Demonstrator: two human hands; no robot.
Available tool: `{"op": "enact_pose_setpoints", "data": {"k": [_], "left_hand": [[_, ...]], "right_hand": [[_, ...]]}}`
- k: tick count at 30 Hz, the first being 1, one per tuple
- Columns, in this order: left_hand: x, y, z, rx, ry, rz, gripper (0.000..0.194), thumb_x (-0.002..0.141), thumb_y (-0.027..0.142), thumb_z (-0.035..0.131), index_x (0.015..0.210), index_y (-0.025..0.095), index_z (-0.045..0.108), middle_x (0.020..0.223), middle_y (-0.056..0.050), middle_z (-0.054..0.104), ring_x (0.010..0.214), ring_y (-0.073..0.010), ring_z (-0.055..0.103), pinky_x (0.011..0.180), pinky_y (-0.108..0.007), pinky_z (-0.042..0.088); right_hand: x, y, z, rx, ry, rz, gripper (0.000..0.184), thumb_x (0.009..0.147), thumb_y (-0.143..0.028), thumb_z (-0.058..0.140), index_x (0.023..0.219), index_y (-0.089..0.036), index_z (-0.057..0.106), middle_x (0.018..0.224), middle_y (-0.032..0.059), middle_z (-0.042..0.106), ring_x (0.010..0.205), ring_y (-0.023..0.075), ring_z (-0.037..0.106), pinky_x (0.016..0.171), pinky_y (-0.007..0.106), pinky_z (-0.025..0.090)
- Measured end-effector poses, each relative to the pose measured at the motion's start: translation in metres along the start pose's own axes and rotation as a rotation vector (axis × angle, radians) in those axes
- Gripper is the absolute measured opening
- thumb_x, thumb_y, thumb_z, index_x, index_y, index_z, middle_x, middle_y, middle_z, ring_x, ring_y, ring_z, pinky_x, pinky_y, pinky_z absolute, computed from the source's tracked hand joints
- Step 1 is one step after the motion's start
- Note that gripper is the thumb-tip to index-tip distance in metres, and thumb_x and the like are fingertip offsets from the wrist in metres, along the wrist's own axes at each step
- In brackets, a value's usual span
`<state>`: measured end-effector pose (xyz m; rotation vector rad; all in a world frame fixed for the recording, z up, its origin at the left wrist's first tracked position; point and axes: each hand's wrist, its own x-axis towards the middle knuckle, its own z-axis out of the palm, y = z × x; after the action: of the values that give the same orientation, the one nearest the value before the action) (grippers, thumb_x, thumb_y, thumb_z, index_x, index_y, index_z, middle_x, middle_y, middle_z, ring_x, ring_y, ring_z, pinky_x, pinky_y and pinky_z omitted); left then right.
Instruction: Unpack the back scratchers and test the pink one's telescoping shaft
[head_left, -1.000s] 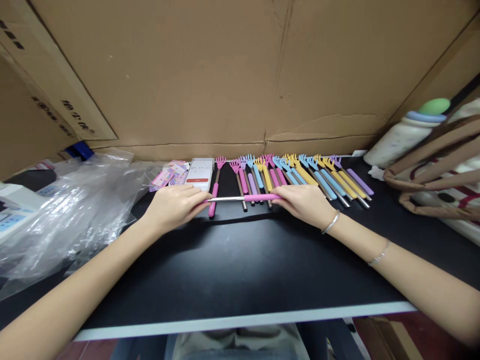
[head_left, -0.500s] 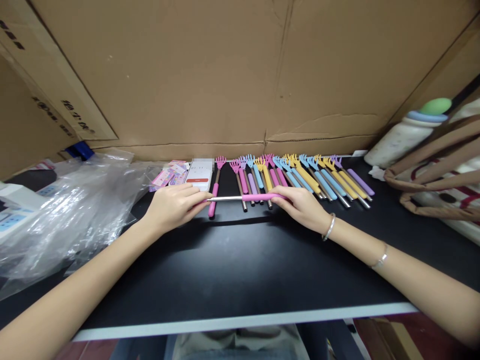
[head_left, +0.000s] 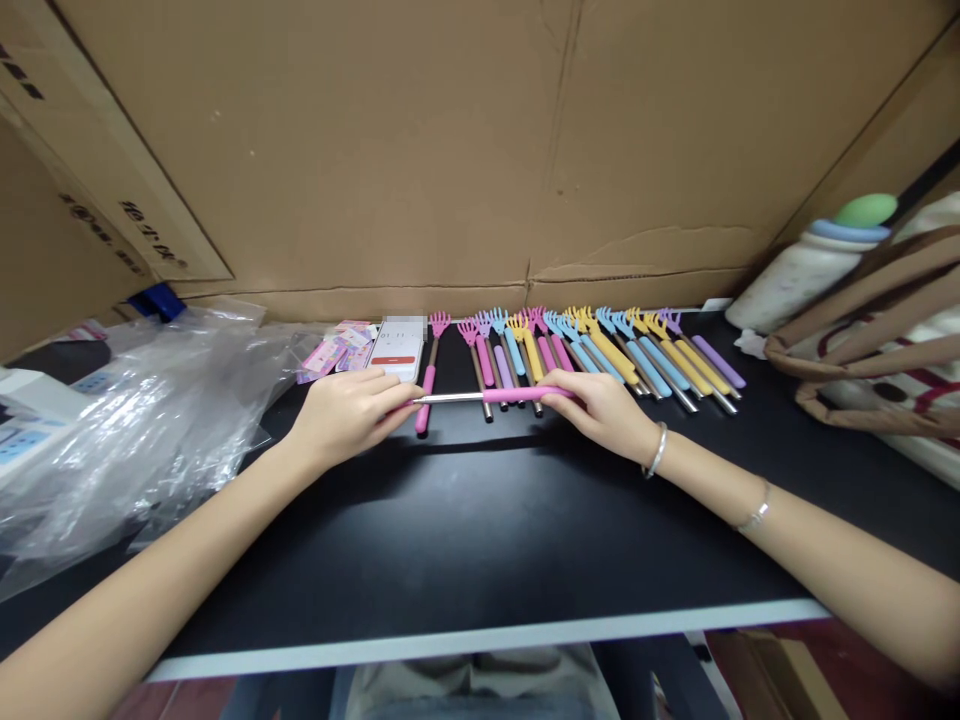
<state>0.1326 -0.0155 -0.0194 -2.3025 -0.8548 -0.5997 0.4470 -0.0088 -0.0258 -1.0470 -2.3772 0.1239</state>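
Observation:
Between my two hands a pink back scratcher (head_left: 450, 398) is held level above the black table. My left hand (head_left: 352, 408) is closed around its left end, which hides the claw. The fingers of my right hand (head_left: 589, 405) grip the pink handle at the other end. Just behind it lies a separate pink back scratcher (head_left: 430, 378) with its claw pointing away from me. Farther right, a row of metal rods, claws and coloured handles in pink, blue, yellow and purple lies at the back, such as a yellow handle (head_left: 616, 358) and a purple handle (head_left: 718, 361).
Clear plastic bags (head_left: 172, 420) are heaped on the left, beside a white power strip (head_left: 37, 420). A phone (head_left: 397, 350) and pink printed cards (head_left: 337, 350) lie behind my left hand. A white bottle (head_left: 806, 275) and a brown-handled bag (head_left: 877, 370) stand right. Cardboard (head_left: 375, 150) walls the back.
Both hands keep the same hold on the pink back scratcher. The whole view has shifted very slightly; nothing else visibly differs.

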Motion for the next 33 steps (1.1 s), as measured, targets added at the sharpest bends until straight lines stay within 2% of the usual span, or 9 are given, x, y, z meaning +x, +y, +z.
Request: {"op": "enact_pose_setpoints", "data": {"k": [4,7,15,25,33], "left_hand": [[0.0001,0.0013,0.0013,-0.035,-0.034,-0.01,0.022,0.09,0.03,0.045,0.085,0.024,0.066,0.079,0.002,0.072,0.067,-0.0127,0.064,0.053,-0.022,0.039],[0.0005,0.0014,0.0009,-0.057,-0.042,-0.011,0.024,0.091,0.03,0.043,0.086,0.024,0.065,0.077,0.002,0.071,0.066,-0.0125,0.064,0.052,-0.022,0.039],[-0.0006,0.0016,0.0026,-0.127,-0.06,-0.003,0.026,0.092,0.032,0.041,0.085,0.023,0.064,0.08,0.002,0.071,0.068,-0.0123,0.065,0.054,-0.021,0.04],[-0.0012,0.0068,0.0002,-0.186,-0.091,-0.018,0.025,0.091,0.032,0.042,0.083,0.023,0.063,0.074,0.002,0.07,0.063,-0.011,0.064,0.051,-0.02,0.038],[0.0002,0.0079,-0.0008,-0.212,-0.059,-0.009,0.018,0.089,0.029,0.046,0.086,0.022,0.062,0.071,0.004,0.069,0.061,-0.0105,0.063,0.051,-0.02,0.037]], "right_hand": [[-0.0003,0.0035,0.0004,-0.042,0.025,-0.027,0.027,0.092,-0.037,0.043,0.087,-0.018,0.062,0.072,0.0008,0.065,0.061,0.0119,0.057,0.058,0.021,0.037],[-0.0013,0.0052,-0.0007,-0.093,0.086,-0.1,0.027,0.092,-0.038,0.044,0.088,-0.018,0.062,0.075,0.002,0.067,0.063,0.0123,0.06,0.058,0.022,0.039],[-0.0018,0.0038,-0.0052,-0.349,0.226,-0.268,0.027,0.091,-0.039,0.046,0.091,-0.018,0.064,0.069,0.0003,0.067,0.058,0.0106,0.058,0.055,0.022,0.037],[-0.0033,0.0053,-0.0061,-0.311,0.193,-0.275,0.029,0.091,-0.039,0.044,0.088,-0.018,0.064,0.065,0.0005,0.065,0.054,0.0099,0.055,0.054,0.022,0.038],[-0.0029,0.0028,-0.006,-0.299,0.282,-0.291,0.024,0.089,-0.036,0.046,0.089,-0.019,0.064,0.066,0.0032,0.059,0.066,0.0159,0.051,0.061,0.028,0.04]]}}
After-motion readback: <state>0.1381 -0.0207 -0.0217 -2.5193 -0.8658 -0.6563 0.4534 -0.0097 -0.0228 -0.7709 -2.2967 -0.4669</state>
